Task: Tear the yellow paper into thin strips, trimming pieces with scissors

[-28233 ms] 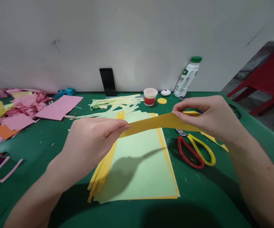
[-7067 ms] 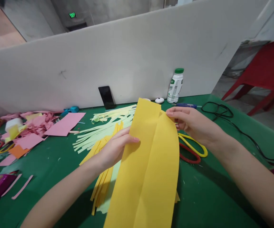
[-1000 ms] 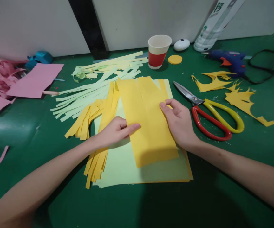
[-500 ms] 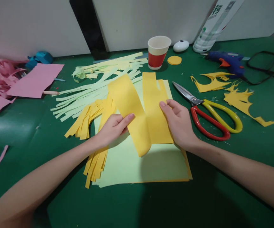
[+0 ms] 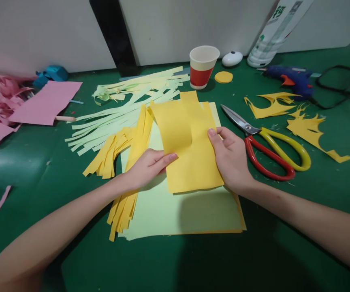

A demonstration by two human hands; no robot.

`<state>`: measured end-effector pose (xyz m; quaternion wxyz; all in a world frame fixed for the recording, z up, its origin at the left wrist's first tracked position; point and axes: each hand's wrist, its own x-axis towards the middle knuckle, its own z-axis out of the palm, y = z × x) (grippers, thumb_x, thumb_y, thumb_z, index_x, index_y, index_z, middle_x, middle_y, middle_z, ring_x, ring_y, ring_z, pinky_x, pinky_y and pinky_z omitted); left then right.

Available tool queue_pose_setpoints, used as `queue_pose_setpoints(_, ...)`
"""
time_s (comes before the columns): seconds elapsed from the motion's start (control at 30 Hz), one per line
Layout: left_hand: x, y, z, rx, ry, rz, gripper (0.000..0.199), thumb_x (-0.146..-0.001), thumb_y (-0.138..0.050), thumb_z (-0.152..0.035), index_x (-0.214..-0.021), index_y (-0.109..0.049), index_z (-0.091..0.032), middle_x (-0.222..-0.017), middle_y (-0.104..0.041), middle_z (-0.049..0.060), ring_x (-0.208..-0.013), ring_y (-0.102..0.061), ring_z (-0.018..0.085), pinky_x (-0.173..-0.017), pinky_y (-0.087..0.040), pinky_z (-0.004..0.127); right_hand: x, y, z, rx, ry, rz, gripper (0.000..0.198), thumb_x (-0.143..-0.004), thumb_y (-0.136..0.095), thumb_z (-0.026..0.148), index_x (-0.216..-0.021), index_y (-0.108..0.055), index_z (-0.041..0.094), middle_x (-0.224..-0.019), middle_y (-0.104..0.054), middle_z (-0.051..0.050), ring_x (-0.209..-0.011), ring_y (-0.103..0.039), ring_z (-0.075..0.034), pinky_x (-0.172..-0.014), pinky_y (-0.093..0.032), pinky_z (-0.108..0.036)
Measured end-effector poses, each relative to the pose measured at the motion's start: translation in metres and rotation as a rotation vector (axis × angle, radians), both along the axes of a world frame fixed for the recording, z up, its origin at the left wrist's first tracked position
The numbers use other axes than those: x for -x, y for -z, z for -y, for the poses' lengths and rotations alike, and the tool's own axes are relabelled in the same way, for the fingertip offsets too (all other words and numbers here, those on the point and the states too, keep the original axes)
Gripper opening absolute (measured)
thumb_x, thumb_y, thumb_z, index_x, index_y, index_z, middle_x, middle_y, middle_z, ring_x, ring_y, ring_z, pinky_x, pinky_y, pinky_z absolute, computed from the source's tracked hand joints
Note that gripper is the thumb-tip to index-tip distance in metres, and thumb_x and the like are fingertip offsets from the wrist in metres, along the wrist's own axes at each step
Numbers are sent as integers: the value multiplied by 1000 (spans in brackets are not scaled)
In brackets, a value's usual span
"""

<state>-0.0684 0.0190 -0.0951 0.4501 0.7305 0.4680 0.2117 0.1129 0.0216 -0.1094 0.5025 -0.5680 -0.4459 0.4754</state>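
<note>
A piece of yellow paper (image 5: 190, 162) is held between my two hands, slit from its far edge into two broad flaps. My left hand (image 5: 152, 168) pinches its left edge, thumb on top. My right hand (image 5: 231, 158) grips the right edge, with the thumb on the face and the fingers curled at the side. Beneath lies a stack of pale green paper sheets (image 5: 187, 219) with some yellow showing at its edges. Yellow fringed paper (image 5: 126, 209) lies along the stack's left side, partly under my left forearm.
Scissors (image 5: 254, 129) with red and yellow handles lie right of my right hand. Behind are yellow scraps (image 5: 310, 132), a glue gun (image 5: 296, 81), a paper cup (image 5: 201, 73) and a yellow disc (image 5: 223, 77). Green fringes (image 5: 111, 117) and pink paper (image 5: 47, 103) lie to the left.
The left flap of the yellow paper has swung round and flattened, closing the gap to the right flap. My left hand has shifted slightly right and toward me.
</note>
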Motion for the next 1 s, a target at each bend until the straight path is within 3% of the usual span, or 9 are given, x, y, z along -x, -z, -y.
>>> queue_pose_setpoints(0.2, 1, -1, 1, 18, -60, -7, 47, -85, -39, -37, -43, -32, -18, -39, -30, -6, -37, -27, 5, -40, -25, 21, 0, -1, -1, -8, 43, -65, 20, -82, -50, 35, -67, -50, 23, -58, -47, 3, -51, -46, -12, -45, -36, -26)
queue_pose_setpoints(0.37, 2, 0, 2, 2, -117, 2, 47, -87, -36, -38, -45, -33, -17, -42, -34, -5, -39, -31, 6, -42, -27, 21, 0, -2, 0, 14, -48, -114, 19, -79, -54, 37, -68, -50, 23, -58, -50, 2, -49, -48, -13, -41, -35, -26)
queue_pose_setpoints(0.47, 2, 0, 1, 12, -68, 11, 43, -85, -39, -39, -48, -37, -17, -45, -38, -5, -42, -36, 6, -44, -29, 20, 1, 0, 0, 1, -83, -176, 11, -79, -54, 33, -76, -54, 23, -66, -58, 1, -54, -54, -14, -45, -42, -27)
queue_pose_setpoints(0.6, 1, 1, 0, 10, 54, -44, 44, -82, -44, -37, -45, -34, -17, -41, -29, -7, -37, -26, 5, -39, -20, 21, 2, -1, 0, -8, -77, -215, 11, -80, -52, 33, -79, -55, 23, -75, -62, -1, -62, -59, -15, -46, -44, -27)
queue_pose_setpoints(0.7, 1, 1, 1, -41, 16, -53, 45, -84, -40, -36, -44, -32, -17, -40, -29, -7, -37, -26, 5, -39, -22, 21, 2, -2, 1, -10, -68, -163, 14, -80, -52, 36, -76, -53, 23, -69, -60, 0, -54, -55, -13, -38, -39, -24)
queue_pose_setpoints(0.83, 1, 1, 2, -71, -68, -40, 46, -85, -37, -38, -44, -33, -17, -39, -33, -6, -37, -31, 6, -40, -26, 21, 1, -2, 2, 53, -60, -14, 22, -80, -52, 40, -66, -48, 23, -53, -47, 4, -35, -36, -8, -26, -25, -22)
queue_pose_setpoints(1.0, 0, 2, 2, -90, -78, -49, 46, -87, -33, -37, -45, -32, -18, -40, -34, -5, -37, -31, 6, -41, -27, 21, 1, -2, 2, 45, -38, 48, 24, -82, -51, 38, -63, -47, 22, -53, -44, 4, -35, -31, -6, -24, -26, -20)
